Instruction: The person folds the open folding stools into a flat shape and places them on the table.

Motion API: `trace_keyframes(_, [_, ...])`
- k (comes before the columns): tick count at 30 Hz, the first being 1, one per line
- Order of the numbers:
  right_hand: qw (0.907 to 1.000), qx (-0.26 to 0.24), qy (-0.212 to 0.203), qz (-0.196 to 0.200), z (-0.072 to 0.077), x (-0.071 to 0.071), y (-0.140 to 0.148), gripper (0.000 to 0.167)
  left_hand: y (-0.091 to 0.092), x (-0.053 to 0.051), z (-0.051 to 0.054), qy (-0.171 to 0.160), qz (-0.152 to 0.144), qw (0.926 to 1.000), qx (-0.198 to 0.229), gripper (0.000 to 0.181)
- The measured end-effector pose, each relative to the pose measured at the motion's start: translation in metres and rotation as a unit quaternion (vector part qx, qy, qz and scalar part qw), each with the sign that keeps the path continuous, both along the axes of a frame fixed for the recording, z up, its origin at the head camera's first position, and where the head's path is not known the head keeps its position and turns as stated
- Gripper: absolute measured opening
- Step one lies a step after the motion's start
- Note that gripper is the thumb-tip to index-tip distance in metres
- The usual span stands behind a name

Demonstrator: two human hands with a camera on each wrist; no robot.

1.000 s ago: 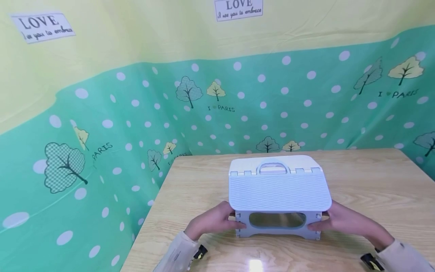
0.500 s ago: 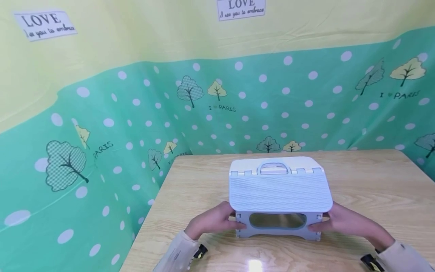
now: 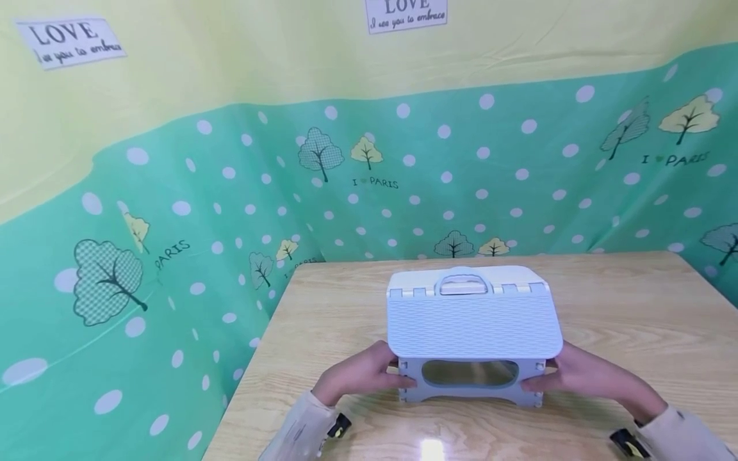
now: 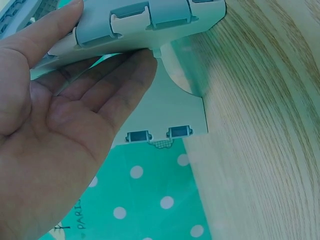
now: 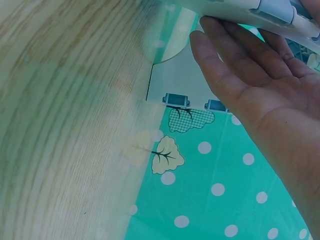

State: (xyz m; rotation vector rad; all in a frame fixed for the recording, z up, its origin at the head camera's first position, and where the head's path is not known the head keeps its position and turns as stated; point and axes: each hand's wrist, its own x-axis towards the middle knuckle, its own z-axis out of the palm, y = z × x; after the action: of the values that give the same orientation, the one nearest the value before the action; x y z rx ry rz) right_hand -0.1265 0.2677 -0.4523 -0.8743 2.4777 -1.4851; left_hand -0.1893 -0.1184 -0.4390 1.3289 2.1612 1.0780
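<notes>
1. The left grip [image 3: 369, 372] is nearest, pinching the left end of the pale blue folding stool [image 3: 473, 323], thumb in front of its near leg panel [image 3: 469, 392] and fingers behind. The right grip [image 3: 565, 372] does likewise at the stool's right end.
2. Between them, the stool stands upright on the desk [image 3: 334, 307]. It looks like hard plastic, so probably light for its size, stiff and not easily broken.
3. Low on the stool's near side, that panel has a long oval cut-out; its rim should give a firm hold, while the smooth faces might slide under dry fingers.
4. Above, the stool's textured top should slip less. The hinges [image 3: 418, 292] along its seam could nip a finger if the halves fold.
5. The handle [image 3: 461, 272], midway along the stool's seam, seems best for one-handed carrying.
6. Beyond the stool hangs a dotted curtain [image 3: 369, 214].
</notes>
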Motion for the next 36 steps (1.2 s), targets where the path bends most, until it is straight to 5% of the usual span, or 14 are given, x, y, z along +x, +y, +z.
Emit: trace_keyframes(36, [0.9999, 0.003, 0.01, -0.003, -0.0028, -0.0023, -0.0005, 0.102, 0.0012, -0.0008, -0.0006, 0.003, -0.002, 0.9997, -0.026, 0.057])
